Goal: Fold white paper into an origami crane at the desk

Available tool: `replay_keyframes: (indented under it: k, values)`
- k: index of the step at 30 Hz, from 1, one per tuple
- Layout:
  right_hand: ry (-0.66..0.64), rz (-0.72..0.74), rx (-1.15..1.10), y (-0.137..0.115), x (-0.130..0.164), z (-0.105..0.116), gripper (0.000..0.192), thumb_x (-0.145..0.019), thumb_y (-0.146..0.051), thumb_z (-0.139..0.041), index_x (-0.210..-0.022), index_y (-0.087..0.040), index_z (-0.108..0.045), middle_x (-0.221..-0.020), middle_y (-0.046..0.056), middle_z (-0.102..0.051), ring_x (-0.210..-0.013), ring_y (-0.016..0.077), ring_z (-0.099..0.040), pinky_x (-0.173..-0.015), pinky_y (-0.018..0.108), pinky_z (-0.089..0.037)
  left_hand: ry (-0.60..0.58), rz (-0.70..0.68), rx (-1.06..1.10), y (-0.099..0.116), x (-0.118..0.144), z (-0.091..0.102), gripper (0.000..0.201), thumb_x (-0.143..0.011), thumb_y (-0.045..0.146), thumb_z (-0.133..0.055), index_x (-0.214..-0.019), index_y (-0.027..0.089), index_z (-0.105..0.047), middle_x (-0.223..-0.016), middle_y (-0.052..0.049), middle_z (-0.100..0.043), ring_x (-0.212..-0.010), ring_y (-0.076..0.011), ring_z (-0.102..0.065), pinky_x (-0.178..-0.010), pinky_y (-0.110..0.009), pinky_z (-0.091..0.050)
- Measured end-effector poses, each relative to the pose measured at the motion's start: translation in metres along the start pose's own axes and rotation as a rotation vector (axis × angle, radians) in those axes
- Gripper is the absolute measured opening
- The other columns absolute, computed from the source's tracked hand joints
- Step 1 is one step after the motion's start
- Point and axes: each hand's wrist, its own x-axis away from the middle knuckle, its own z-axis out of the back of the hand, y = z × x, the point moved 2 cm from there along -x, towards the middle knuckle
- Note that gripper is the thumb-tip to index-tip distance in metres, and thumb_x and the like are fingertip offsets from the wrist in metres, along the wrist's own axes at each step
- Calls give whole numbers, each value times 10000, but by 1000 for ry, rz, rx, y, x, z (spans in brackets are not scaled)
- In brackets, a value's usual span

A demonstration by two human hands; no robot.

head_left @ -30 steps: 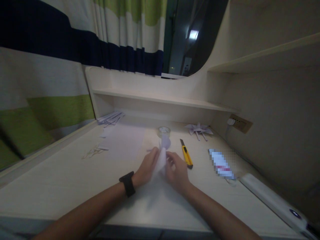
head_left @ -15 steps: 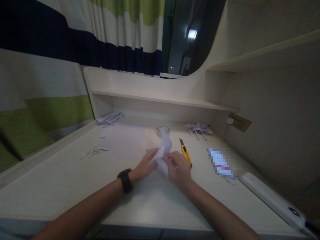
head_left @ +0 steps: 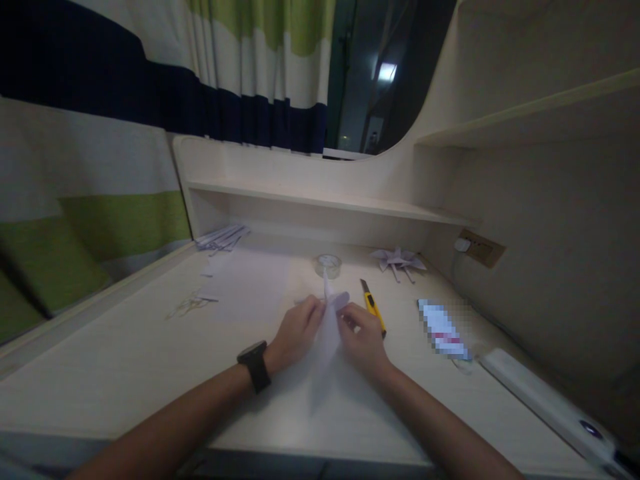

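Note:
Both hands hold a white paper pinwheel-like piece (head_left: 329,327) over the middle of the desk, its blades curled and partly blurred. My left hand (head_left: 299,331), with a black watch on the wrist, pinches it from the left near its centre. On the other side my right hand (head_left: 365,339) closes thumb and fingers on its right edge. Just beyond the paper lies a roll of clear tape (head_left: 328,265). A yellow utility knife (head_left: 373,308), blade out, rests right of my right hand.
Folded paper pinwheels (head_left: 397,259) lie at the back right, rolled paper sticks (head_left: 221,238) at the back left. White paper sheets (head_left: 255,280) and rubber bands (head_left: 187,303) are on the left. A pixelated phone (head_left: 444,330) and a long white lamp-like bar (head_left: 545,400) lie right.
The paper has turned in my hands: one part now points down toward me and a narrow part points at the tape. My left fingers have shifted slightly right.

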Motion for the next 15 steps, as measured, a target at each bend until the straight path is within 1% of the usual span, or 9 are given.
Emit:
replay_keyframes:
  k: [2, 4, 6, 7, 9, 10, 12, 15]
  values:
    - [36, -30, -31, 5, 0, 0, 129, -765, -130, -534, -685, -189, -619, -680, 11, -587, -587, 127, -512, -528, 230, -394, 28, 5, 23, 2, -1, 2, 303, -956, 382, -294, -739, 203, -407, -667, 18, -473, -624, -146, -467, -583, -271, -319]
    - [97, -72, -71, 15, -1, 2, 124, -746, -128, -533, -691, -188, -628, -709, 19, -604, -634, 140, -543, -548, 232, -413, 94, 19, 28, 0, -4, 7, 305, -962, 377, -274, -755, 203, -416, -678, 19, -474, -641, -145, -476, -603, -269, -333]
    - [157, -123, -98, 29, -4, 6, 131, -729, -139, -529, -714, -186, -651, -721, 23, -624, -653, 150, -564, -565, 239, -431, 167, 45, -11, -6, -9, 14, 292, -958, 375, -287, -766, 204, -425, -678, 22, -470, -645, -145, -477, -612, -266, -341]
    - [207, -151, -113, 36, -5, 9, 144, -727, -150, -521, -724, -182, -661, -735, 29, -639, -659, 156, -573, -574, 247, -440, 192, 58, -44, -10, -11, 17, 276, -951, 372, -310, -771, 202, -431, -679, 21, -477, -647, -145, -480, -612, -264, -344]
    - [264, -195, -128, 50, -9, 16, 150, -707, -169, -527, -742, -171, -673, -755, 36, -663, -653, 162, -582, -603, 269, -459, 194, 79, -134, -20, -17, 23, 226, -933, 349, -361, -799, 196, -460, -701, 12, -516, -658, -149, -498, -612, -261, -351]
    - [290, -213, -127, 56, -11, 19, 152, -697, -178, -535, -749, -165, -677, -737, 35, -665, -631, 161, -578, -604, 276, -464, 174, 82, -198, -25, -20, 24, 204, -920, 331, -385, -804, 192, -479, -714, 5, -539, -660, -151, -505, -614, -263, -354]
    - [337, -235, -112, 66, -15, 26, 164, -684, -194, -550, -768, -155, -685, -734, 41, -675, -634, 169, -585, -614, 285, -469, 87, 28, -346, -32, -28, 23, 199, -908, 299, -401, -813, 181, -530, -759, -19, -579, -684, -160, -523, -639, -271, -370]
    - [411, -245, -66, 78, -18, 33, 186, -672, -215, -564, -788, -145, -691, -747, 55, -686, -663, 186, -596, -623, 291, -471, -103, -114, -528, -37, -46, 6, 223, -903, 254, -404, -882, 161, -605, -876, -76, -624, -828, -189, -566, -749, -291, -399]
